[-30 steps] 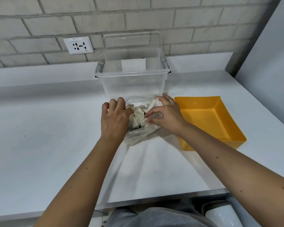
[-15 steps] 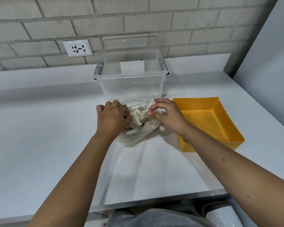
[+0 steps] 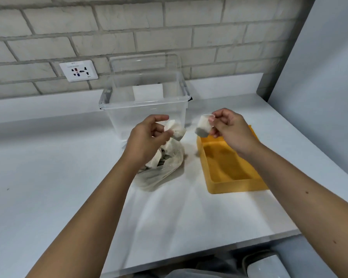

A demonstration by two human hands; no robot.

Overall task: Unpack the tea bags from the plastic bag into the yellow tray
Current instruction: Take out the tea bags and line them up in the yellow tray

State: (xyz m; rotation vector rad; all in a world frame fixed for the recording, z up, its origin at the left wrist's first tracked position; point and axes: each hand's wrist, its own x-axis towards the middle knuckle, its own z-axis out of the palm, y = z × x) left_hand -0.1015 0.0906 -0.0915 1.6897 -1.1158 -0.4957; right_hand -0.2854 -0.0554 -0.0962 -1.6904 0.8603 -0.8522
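Head view, the only one supplied. The left hand (image 3: 147, 141) is raised above the table (image 3: 48, 177) at centre frame, thumb and curled fingers pinching a second tea bag (image 3: 174, 128) at its 3 o'clock side; this sachet is white with a grey lower part and sits right over the mouth of the plastic bag (image 3: 163, 169). Whether the same fingers also catch the bag's film cannot be told. The right hand (image 3: 231, 133) is lifted at about the same height, towards 3 o'clock from the left hand and apart from it, fingertips pinching a tea bag (image 3: 204, 127) by its upper edge; the sachet hangs at the hand's 9 o'clock side, clear of the table and above the far left corner of the yellow tray (image 3: 235, 185). The plastic bag lies slumped on the table at 6 o'clock of the left hand, translucent, with further pale sachets showing through it. The yellow tray rests flat on the table just beside the bag, at the bag's 3 o'clock, not touching it. A clear plastic container (image 3: 145, 109) stands upright at 12 o'clock of the bag, close behind both hands, with its lid propped against the brick wall (image 3: 189, 21). A wall socket (image 3: 78, 70) is fixed at 10 o'clock of the container. A white rounded object (image 3: 267, 265) shows below the table edge at 5 o'clock of the frame; its nature cannot be determined.
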